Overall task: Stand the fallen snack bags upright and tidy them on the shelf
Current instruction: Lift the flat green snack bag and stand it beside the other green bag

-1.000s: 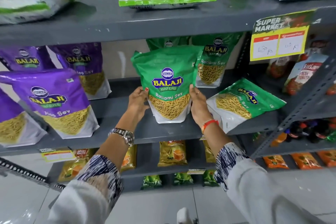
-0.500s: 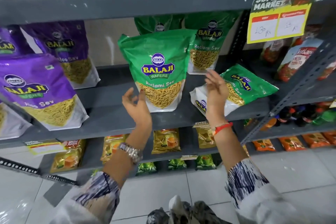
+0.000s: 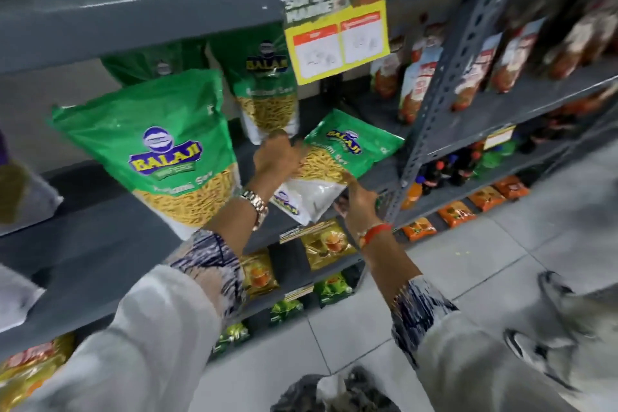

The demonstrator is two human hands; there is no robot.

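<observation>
A fallen green Balaji Ratlami Sev bag (image 3: 347,150) lies tilted on the grey shelf (image 3: 110,211), its white bottom toward me. My left hand (image 3: 276,154) grips its left edge from above and my right hand (image 3: 356,202) holds its lower right corner from below. Left of them stands a large green Balaji bag (image 3: 160,147), upright and free of both hands. Behind it another green bag (image 3: 267,87) stands upright at the back, with a third one (image 3: 157,65) partly hidden to its left.
A yellow price sign (image 3: 336,27) hangs from the upper shelf edge above the fallen bag. A perforated grey upright (image 3: 434,104) bounds the bay on the right, with sauce pouches (image 3: 418,77) beyond it. Purple bags (image 3: 20,191) stand at far left. Small yellow packets (image 3: 326,242) fill the lower shelf.
Both hands have left the upright green bag and moved right onto the fallen bag. The camera has swung right and the picture is blurred.
</observation>
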